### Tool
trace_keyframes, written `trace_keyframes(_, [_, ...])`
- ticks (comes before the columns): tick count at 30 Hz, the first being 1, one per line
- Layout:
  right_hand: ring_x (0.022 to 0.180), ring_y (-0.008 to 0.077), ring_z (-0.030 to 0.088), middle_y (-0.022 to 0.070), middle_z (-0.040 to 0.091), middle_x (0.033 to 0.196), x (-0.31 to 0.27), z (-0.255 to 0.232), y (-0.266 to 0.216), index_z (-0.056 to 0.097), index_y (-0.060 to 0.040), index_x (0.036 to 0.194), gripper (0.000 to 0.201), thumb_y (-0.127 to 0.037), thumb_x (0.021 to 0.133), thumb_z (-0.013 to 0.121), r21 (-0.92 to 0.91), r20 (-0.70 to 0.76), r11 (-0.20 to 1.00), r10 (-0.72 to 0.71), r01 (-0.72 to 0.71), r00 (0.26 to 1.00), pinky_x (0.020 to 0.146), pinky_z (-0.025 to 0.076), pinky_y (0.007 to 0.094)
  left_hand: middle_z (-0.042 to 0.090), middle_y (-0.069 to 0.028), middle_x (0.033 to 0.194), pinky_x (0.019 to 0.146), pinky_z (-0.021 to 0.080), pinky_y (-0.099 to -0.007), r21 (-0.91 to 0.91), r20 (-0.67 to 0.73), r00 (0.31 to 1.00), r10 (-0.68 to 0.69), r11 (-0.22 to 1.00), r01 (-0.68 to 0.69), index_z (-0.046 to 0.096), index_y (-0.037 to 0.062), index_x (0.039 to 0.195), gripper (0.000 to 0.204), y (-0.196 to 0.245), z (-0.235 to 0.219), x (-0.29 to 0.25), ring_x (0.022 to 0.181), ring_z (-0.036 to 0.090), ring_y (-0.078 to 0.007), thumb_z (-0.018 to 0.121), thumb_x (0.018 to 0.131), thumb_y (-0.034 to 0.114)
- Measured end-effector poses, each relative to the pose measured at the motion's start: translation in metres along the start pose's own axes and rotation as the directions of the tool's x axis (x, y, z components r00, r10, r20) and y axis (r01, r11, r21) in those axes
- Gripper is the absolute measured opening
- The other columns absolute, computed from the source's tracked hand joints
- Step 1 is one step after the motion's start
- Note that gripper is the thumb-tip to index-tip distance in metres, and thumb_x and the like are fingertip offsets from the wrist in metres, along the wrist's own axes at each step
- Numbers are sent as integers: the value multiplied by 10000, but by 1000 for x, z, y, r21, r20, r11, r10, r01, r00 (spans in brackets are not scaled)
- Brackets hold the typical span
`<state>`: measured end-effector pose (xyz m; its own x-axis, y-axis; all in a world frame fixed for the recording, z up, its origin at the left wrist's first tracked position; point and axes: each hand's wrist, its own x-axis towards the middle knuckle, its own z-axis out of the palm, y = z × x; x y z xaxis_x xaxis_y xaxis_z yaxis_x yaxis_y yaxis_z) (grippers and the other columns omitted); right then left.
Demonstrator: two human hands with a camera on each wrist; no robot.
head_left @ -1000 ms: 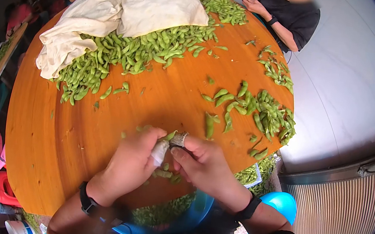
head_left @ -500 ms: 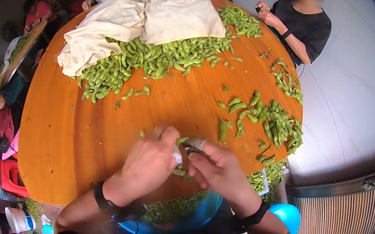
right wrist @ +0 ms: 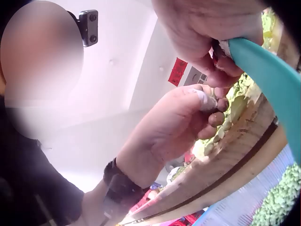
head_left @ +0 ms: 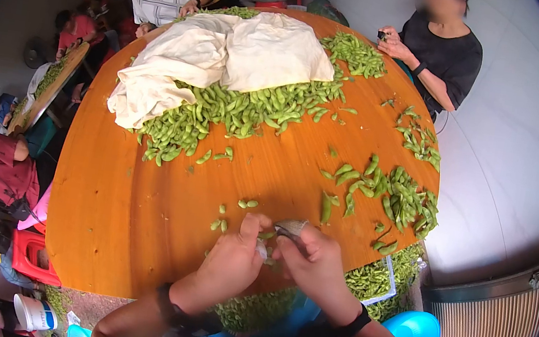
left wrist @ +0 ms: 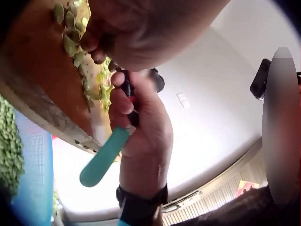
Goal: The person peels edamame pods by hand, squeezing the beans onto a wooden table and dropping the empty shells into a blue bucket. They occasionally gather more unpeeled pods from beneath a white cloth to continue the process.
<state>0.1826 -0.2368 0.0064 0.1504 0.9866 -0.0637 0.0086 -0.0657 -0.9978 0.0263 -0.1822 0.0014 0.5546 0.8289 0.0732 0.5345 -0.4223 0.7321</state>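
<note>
Both hands work together at the near edge of the round orange worktop [head_left: 138,219], fingertips meeting over a small scatter of pod scraps.

Right hand [head_left: 315,261]: fingers curled round a small tool with a teal handle [left wrist: 101,160]; the handle sticks out below the palm in the left wrist view, and its dark front end sits between thumb and forefinger. In the head view a greyish wrapped tip shows at the top of this hand. Black band on the wrist.

Left hand [head_left: 232,260]: fingers curled in, pinching a green soybean pod [head_left: 265,235] right against the tool's tip. One finger carries a white wrap [right wrist: 203,100]. Black band on this wrist too. How much of the pod is held cannot be told; the hands cover most of it.

Loose shelled beans [head_left: 247,203] lie on the worktop just beyond the hands. A smaller heap of pods [head_left: 403,198] lies to the right, near the edge. A large heap of pods [head_left: 236,109] lies across the far half, partly under a cream cloth [head_left: 230,53].

Below the near edge: a blue basin [head_left: 276,314] with green pods in it.

Other people sit around the far side of the worktop.
</note>
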Motion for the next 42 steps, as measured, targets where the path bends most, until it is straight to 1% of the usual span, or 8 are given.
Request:
trace_keyframes(9, [556,65,548,46,630,693,13,-20,26,616,-17,935,84,-82,887,639,-129,-4,983,-129,128,992,485,436,244,605,-176,1115,856,510,-466,77,93,996,10,997,-18,502,88,1274,499,19,-17,2,1030,590,-416,534,790,-31])
trace_keyframes(11, [543,64,539,41,621,687,15,-32,20,618,-17,974,107,-86,893,634,-94,-13,993,-78,76,997,481,433,242,602,-159,1133,899,490,-427,343,-24,965,262,909,-238,612,72,1131,415,6,-28,7,1049,566,-372,557,736,-44])
trace_keyframes(17, [501,42,490,-9,574,699,20,-52,7,594,-48,1193,250,-102,951,564,3,90,988,154,-155,984,452,398,205,603,-128,1029,862,486,-400,633,-155,935,318,759,-154,662,49,1011,316,-30,-66,79,1017,552,-349,601,717,-50])
trace_keyframes(29, [520,43,521,-7,589,708,22,-59,14,602,-92,1224,275,-111,953,558,-12,187,994,108,-108,976,473,426,210,623,-160,859,722,519,-423,645,-185,966,179,764,-17,557,38,939,89,-55,-63,96,797,621,-388,595,858,37])
trace_keyframes(31, [519,51,528,2,595,709,27,-60,6,597,-88,1225,275,-109,954,553,-11,199,994,109,-109,974,477,431,217,615,-188,803,655,518,-416,433,-294,950,108,901,32,540,42,978,107,-49,-55,87,728,613,-411,569,880,9])
trace_keyframes(35, [507,82,541,33,606,707,41,-49,-10,588,-54,1172,226,-101,959,530,-96,167,995,-17,34,986,485,444,245,646,-36,870,560,477,-279,-164,-200,979,40,984,-73,552,33,999,102,-31,-36,69,652,613,-169,562,911,-18])
trace_keyframes(36, [507,82,541,33,606,707,44,-44,-10,588,-54,1172,226,-101,959,530,-97,157,995,-8,24,988,485,444,245,631,10,914,536,449,-210,-495,-23,981,-194,855,157,579,49,997,85,-19,-34,64,650,548,-60,597,921,17])
trace_keyframes(42, [519,100,554,47,594,690,56,-18,1,573,-23,1049,127,-90,959,513,-24,231,1000,-12,18,973,490,453,268,635,-11,854,521,447,-197,-872,35,978,-208,471,131,630,60,1016,130,-22,-11,60,653,569,-67,674,894,73])
